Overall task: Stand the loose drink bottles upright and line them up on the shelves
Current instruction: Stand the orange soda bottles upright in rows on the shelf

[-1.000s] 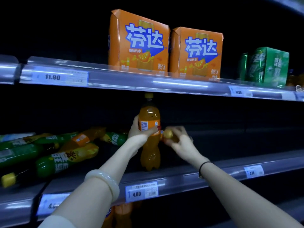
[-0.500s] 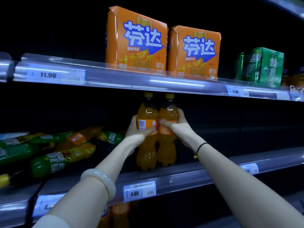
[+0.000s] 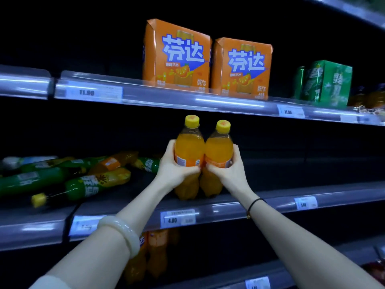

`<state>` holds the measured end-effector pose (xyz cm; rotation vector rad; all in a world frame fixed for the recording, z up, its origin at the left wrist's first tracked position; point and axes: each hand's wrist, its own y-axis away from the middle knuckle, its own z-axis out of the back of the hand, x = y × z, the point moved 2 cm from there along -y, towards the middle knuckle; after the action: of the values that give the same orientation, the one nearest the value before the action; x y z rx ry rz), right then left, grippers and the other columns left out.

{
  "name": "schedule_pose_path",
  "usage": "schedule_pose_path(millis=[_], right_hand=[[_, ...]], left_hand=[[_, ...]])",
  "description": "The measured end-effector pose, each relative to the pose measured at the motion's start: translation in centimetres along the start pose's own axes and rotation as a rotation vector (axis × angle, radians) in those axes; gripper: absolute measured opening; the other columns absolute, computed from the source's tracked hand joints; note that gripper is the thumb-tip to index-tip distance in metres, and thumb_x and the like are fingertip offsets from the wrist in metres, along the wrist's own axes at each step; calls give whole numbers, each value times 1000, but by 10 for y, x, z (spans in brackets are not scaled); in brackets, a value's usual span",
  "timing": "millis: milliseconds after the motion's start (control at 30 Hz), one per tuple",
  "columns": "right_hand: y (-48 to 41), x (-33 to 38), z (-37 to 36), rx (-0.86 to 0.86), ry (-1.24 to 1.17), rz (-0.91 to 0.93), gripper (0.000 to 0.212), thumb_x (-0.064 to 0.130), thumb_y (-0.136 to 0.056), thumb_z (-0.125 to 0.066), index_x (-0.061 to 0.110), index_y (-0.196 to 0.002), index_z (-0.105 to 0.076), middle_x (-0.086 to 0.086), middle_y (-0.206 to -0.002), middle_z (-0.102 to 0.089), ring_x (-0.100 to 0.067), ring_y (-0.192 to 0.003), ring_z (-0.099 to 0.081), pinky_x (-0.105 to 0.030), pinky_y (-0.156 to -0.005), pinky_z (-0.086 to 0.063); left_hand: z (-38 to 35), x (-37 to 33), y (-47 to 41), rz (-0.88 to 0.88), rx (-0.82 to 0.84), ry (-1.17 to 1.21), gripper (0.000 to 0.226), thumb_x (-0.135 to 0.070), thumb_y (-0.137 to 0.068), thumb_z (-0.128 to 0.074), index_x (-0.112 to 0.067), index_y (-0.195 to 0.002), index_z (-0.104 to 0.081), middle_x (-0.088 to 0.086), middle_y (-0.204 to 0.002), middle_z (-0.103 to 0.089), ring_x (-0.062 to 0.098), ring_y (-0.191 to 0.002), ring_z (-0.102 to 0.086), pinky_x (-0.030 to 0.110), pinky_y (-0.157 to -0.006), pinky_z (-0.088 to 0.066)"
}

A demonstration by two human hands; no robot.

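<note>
Two orange soda bottles with yellow caps stand upright side by side on the middle shelf (image 3: 270, 200). My left hand (image 3: 175, 165) grips the left orange bottle (image 3: 188, 147) around its label. My right hand (image 3: 229, 170) grips the right orange bottle (image 3: 218, 149) the same way. The two bottles touch each other. To the left, several green and orange bottles lie on their sides in a heap (image 3: 68, 176), one green and yellow bottle (image 3: 91, 184) nearest the front with its yellow cap pointing left.
The upper shelf (image 3: 187, 101) carries two orange drink cartons (image 3: 177, 57) and a green pack (image 3: 325, 84). More orange bottles (image 3: 156, 253) stand on the shelf below. Price tags run along the shelf rails. The middle shelf stretches dark to the right of my hands.
My right hand brought a second orange bottle from lying to upright beside the first. Both bottles now stand pressed together near the shelf's front, and the camera has tilted so their caps show below the upper rail.
</note>
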<state>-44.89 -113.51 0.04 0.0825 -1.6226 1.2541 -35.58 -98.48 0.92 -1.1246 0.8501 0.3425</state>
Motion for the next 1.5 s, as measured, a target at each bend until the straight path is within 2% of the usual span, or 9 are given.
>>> schedule_pose_path(millis=[167, 400, 600, 700, 833, 967, 1167, 1333, 1500], right_hand=[[27, 40, 2, -50, -119, 62, 65, 10, -71, -82, 18, -124, -45, 2, -111, -60, -12, -100, -63, -24, -80, -55], [83, 68, 7, 167, -109, -57, 62, 11, -76, -78, 22, -125, -42, 0, -115, -59, -15, -105, -61, -28, -82, -55], [164, 14, -13, 256, -135, -254, 67, 12, -73, -80, 26, -126, -41, 5, -114, -59, -9, -103, -60, -21, -79, -52], [198, -25, -27, 256, -155, -354, 70, 12, -71, -82, 27, -125, -40, 3, -115, -59, -13, -104, -60, -24, -79, -52], [233, -75, -49, 293, -147, -416, 68, 15, -70, -83, 31, -120, -40, 11, -110, -58, -7, -98, -60, -16, -69, -49], [241, -116, -75, 274, -128, -392, 69, 15, -68, -85, 38, -116, -42, 12, -111, -59, -6, -100, -62, -18, -76, -51], [221, -154, -110, 212, -158, -404, 73, 20, -67, -85, 35, -124, -42, 11, -116, -59, -10, -104, -61, -26, -84, -54], [208, -157, -116, 262, -109, -389, 69, 19, -70, -83, 33, -122, -41, 16, -111, -56, -4, -99, -60, -14, -73, -49], [205, -162, -116, 246, -74, -392, 68, 20, -70, -83, 32, -122, -41, 15, -111, -56, -6, -99, -59, -16, -76, -49]], left_hand=[[9, -46, 31, -56, -76, 49, 75, -31, -52, -85, -19, -116, -48, 2, -108, -64, 14, -96, -65, 30, -78, -56], [23, -75, 98, 38, -61, 17, 60, -9, -66, -83, -21, -113, -46, -8, -98, -62, 4, -88, -63, 19, -70, -53], [19, -16, 182, 270, -68, 47, 68, -8, -64, -84, -32, -112, -44, -4, -106, -61, 12, -98, -62, 26, -76, -52], [20, 27, 214, 402, -79, 11, 78, -11, -60, -87, -29, -121, -42, 1, -114, -60, 18, -104, -61, 36, -86, -52], [24, 82, 248, 559, -56, -1, 83, -15, -60, -88, -25, -127, -41, 3, -116, -58, 23, -106, -59, 44, -90, -52], [31, 120, 252, 562, -115, -10, 72, -8, -64, -84, -24, -120, -42, -2, -107, -58, 20, -102, -59, 27, -74, -48], [43, 154, 220, 524, -158, -52, 76, -9, -66, -83, -25, -125, -39, 1, -115, -54, 20, -104, -56, 35, -83, -46], [47, 170, 201, 503, -168, -102, 76, -9, -66, -83, -27, -123, -36, 2, -118, -52, 20, -107, -53, 37, -89, -48], [52, 178, 200, 524, -128, -154, 87, -8, -65, -83, -21, -135, -33, -2, -117, -48, 17, -107, -49, 33, -87, -44]])
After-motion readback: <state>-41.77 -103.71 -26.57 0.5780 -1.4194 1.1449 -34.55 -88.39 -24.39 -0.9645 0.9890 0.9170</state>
